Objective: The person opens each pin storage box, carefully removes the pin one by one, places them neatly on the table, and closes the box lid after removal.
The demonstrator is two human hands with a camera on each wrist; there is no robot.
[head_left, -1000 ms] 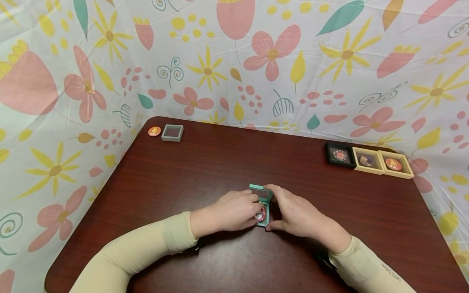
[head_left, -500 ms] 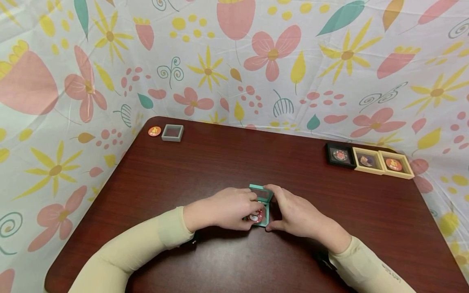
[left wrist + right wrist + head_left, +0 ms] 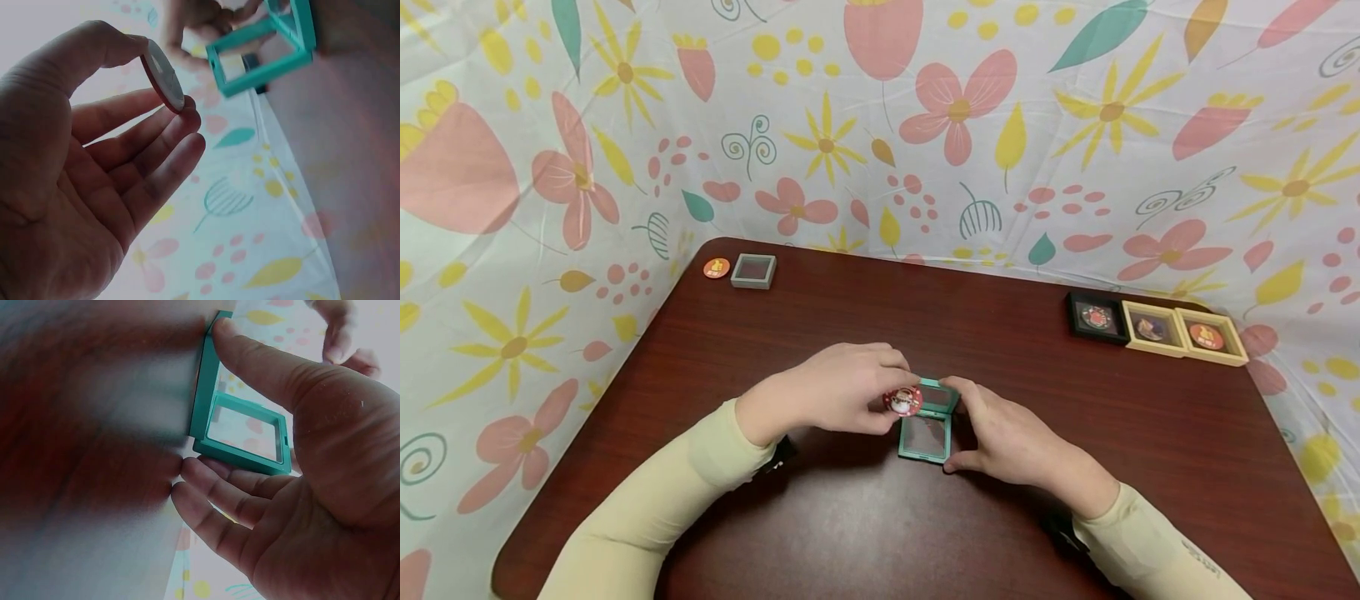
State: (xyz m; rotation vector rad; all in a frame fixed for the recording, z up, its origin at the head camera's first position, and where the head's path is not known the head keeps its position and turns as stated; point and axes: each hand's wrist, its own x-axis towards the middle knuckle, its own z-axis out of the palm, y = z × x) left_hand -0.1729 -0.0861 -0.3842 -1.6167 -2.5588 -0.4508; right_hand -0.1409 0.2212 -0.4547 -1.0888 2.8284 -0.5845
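Between the thumb and fingertips of my left hand (image 3: 835,387) is a round red badge (image 3: 904,402) with a picture on its face. In the left wrist view the badge (image 3: 164,76) is seen nearly edge-on, its back pale. A teal hinged display case (image 3: 922,457) stands unfolded on the table, one half flat and the other raised, with clear panes. My right hand (image 3: 1011,429) grips the case's right side, thumb on the flat half and fingers at the raised half. The right wrist view shows the thumb on the case frame (image 3: 240,457). The badge is held above the flat half's left side.
At the far left of the brown table (image 3: 850,308) lie an orange badge (image 3: 717,268) and a grey case (image 3: 753,284). On the far right a black case (image 3: 1097,333) and two yellow cases (image 3: 1153,347) stand in a row, each with a badge. Flowered cloth hangs behind.
My left hand has lifted the red badge out of the teal case and moved up and left with it. My right hand and the case have stayed in place.
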